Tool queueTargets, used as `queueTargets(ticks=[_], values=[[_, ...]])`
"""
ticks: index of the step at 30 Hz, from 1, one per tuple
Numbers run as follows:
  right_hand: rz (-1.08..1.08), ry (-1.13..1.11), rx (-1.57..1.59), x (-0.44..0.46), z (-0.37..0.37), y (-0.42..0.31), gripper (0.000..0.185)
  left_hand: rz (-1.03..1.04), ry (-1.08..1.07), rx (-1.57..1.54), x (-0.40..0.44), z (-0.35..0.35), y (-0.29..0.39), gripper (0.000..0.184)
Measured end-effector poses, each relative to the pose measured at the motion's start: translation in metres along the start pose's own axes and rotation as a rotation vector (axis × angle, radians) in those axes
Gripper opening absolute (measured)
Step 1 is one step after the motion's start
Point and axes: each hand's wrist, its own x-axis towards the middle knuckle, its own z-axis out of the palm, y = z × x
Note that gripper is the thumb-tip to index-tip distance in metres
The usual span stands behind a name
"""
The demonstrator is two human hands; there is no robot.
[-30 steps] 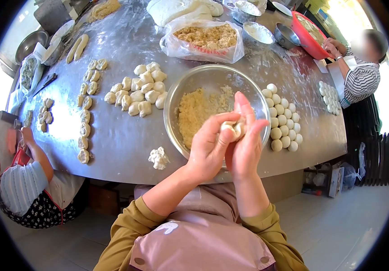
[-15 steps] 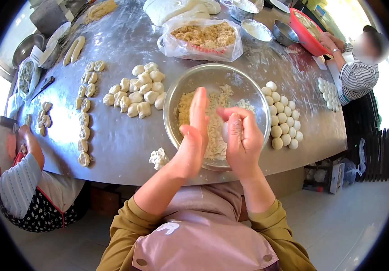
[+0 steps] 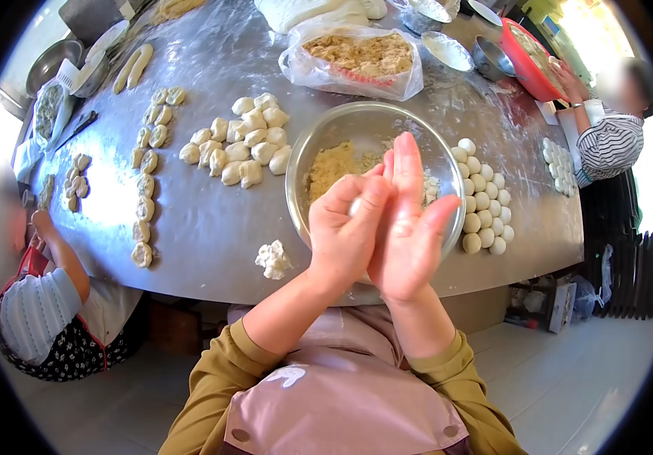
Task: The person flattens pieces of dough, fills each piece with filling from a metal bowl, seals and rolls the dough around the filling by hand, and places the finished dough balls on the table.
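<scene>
Over a steel bowl (image 3: 300,220) of yellow crumbly filling (image 3: 330,165), my left hand (image 3: 345,227) is curled round a dough ball (image 3: 354,206), of which a pale bit shows between thumb and fingers. Against it rests my right hand (image 3: 410,227), palm up, with its fingers stretched out and thumb apart. Just right of the bowl stand rows of smooth round dough balls (image 3: 484,201). A cluster of rough dough pieces (image 3: 243,140) lies left of the bowl, and a small ragged dough lump (image 3: 273,259) sits near the table's front edge.
Behind the bowl is a plastic bag of brown crumbs (image 3: 361,57). A column of filled dough pieces (image 3: 145,206) runs down the left of the steel table (image 3: 213,243). One person works at the left edge; another, at the right, holds a red basin (image 3: 527,64).
The hands were apart half a second ago, the left one flat and the right one curled. Now they touch, with the left curled round the dough and the right opened out.
</scene>
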Motion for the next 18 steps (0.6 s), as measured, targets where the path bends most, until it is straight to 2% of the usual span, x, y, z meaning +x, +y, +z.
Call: queueTargets(ticks=[2,4,5,7,9,10,13,14,16,17,18], values=[[0.005,0.021,0.175,-0.004,0.004,0.000,0.083,-0.085,-0.057,-0.200,0.005,-0.021,-0.001,0.042],[0.013,-0.079,-0.180,-0.014,-0.009,0.013,0.084,-0.099,-0.233,-0.258,0.015,-0.051,0.000,0.052],[0.022,-0.067,-0.235,-0.018,-0.009,0.018,0.079,-0.061,-0.356,-0.232,0.021,-0.069,-0.003,0.053],[0.068,-0.035,-0.332,-0.023,-0.009,0.022,0.069,-0.065,-0.351,-0.257,0.022,-0.058,0.010,0.060],[0.137,0.010,-0.417,-0.027,-0.011,0.022,0.058,-0.154,-0.106,-0.357,0.008,-0.020,0.024,0.076],[0.112,0.096,-0.361,-0.024,-0.004,0.013,0.048,-0.219,-0.261,-0.532,0.007,-0.028,0.029,0.098],[0.116,-0.028,-0.363,-0.023,-0.013,0.011,0.050,-0.052,-0.357,-0.072,0.005,-0.038,0.030,0.090],[0.174,-0.101,-0.463,-0.026,-0.015,0.013,0.054,-0.097,-0.354,-0.036,0.003,-0.041,0.028,0.073],[0.132,-0.114,-0.523,-0.021,-0.007,0.002,0.059,-0.164,-0.387,-0.007,0.006,-0.053,0.021,0.046],[0.111,-0.124,-0.552,-0.018,-0.004,-0.001,0.061,-0.166,-0.285,0.051,0.002,-0.053,0.020,0.030],[0.072,-0.013,-0.680,-0.018,-0.009,0.000,0.046,-0.174,-0.184,0.108,-0.001,-0.050,0.025,0.017]])
